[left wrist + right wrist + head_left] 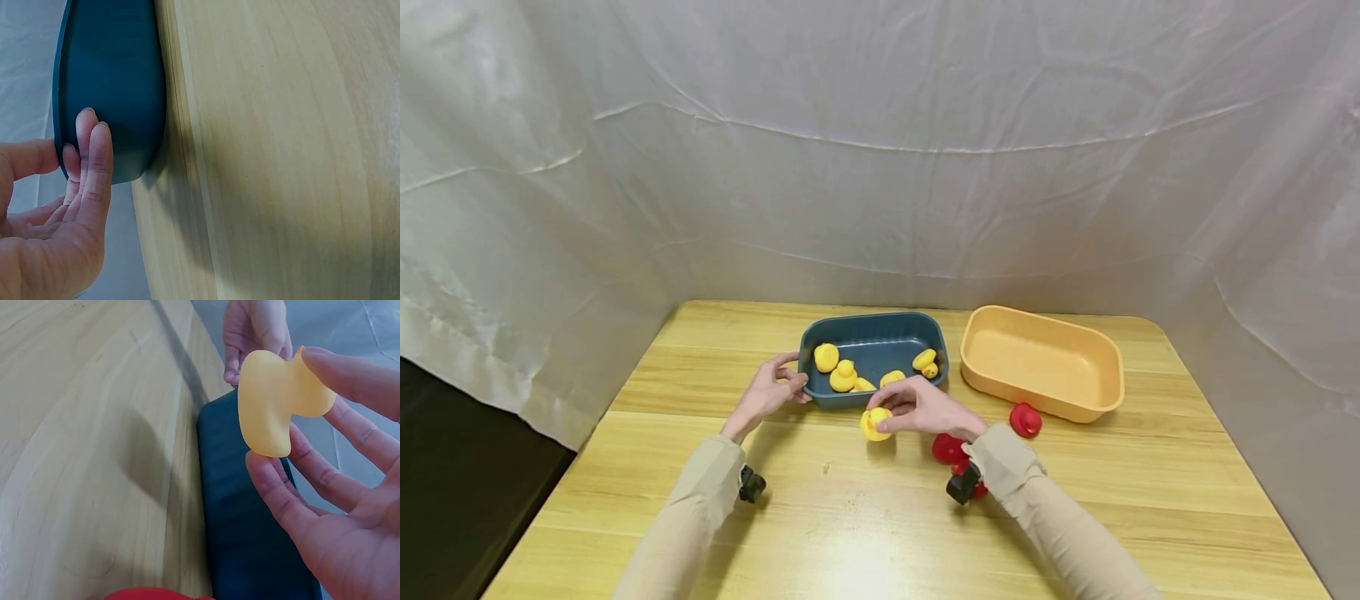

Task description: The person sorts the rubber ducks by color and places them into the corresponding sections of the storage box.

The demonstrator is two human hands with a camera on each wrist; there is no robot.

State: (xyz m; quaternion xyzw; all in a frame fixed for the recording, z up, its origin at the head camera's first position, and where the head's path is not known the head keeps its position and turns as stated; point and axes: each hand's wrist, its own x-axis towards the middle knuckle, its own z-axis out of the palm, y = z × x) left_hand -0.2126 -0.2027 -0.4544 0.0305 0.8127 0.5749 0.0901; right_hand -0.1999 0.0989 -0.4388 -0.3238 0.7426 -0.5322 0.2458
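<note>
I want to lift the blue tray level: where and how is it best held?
Probably by the rim at both short ends, since the blue tray is oblong. At the left end come from the side, as the left hand does; at the right, come from above, because the orange tray stands close.

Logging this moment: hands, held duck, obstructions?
Left hand grips blue bin. Right hand holds yellow duck outside it. Red ducks nearby, nothing visibly blocking.
</note>
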